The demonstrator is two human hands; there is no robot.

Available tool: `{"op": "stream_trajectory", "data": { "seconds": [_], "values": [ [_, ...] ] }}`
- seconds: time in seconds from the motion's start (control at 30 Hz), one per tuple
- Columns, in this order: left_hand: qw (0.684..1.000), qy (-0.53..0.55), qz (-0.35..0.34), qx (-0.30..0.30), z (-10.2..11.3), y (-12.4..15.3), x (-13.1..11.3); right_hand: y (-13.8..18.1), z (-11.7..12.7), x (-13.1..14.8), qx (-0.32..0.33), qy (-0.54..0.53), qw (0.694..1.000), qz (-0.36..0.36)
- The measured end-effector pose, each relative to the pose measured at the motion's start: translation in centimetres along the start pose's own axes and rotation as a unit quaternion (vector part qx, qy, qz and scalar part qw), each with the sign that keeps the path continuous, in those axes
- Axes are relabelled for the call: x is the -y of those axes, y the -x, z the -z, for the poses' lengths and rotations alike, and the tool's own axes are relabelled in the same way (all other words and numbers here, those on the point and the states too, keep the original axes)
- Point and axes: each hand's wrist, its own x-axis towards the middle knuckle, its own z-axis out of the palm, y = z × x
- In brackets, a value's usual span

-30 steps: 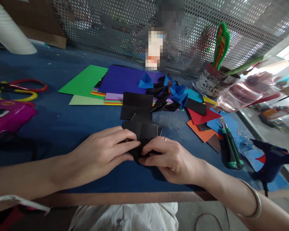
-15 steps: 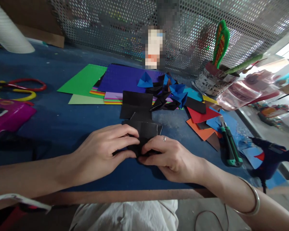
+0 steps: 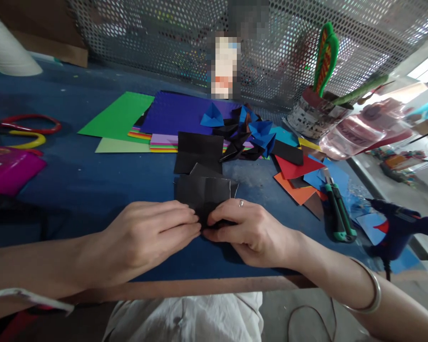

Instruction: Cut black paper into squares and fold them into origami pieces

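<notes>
Daylight comes in from the upper right of the frame, where the background washes out to near white. The mesh (image 3: 360,28) glints there, and a bottle (image 3: 356,135) below it carries pale glare. The table (image 3: 92,185) is moderately lit, dimmer toward the left edge. Soft, shallow shadows lie under the left hand (image 3: 146,237) and right hand (image 3: 257,232). The black paper (image 3: 203,192) swallows light; its creases are perhaps just readable. Wide-angle bending stretches the roll (image 3: 3,47) at upper left and the glue gun (image 3: 395,228) at right. A pixelated block sits at top centre. The lower corners look soft.
</notes>
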Motion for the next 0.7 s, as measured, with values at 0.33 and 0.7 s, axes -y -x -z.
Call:
{"op": "stream_trajectory", "data": {
  "seconds": [0.33, 0.7],
  "values": [
    [0.998, -0.023, -0.003, 0.059, 1.4, -0.5, -1.1, 0.0, 0.1, -0.1, -0.021, -0.024, 0.999, -0.008],
    [0.995, -0.012, -0.010, 0.096, 1.7, 0.1, -1.2, 0.1, 0.1, -0.2, -0.015, -0.018, 1.000, -0.004]
  ]
}}
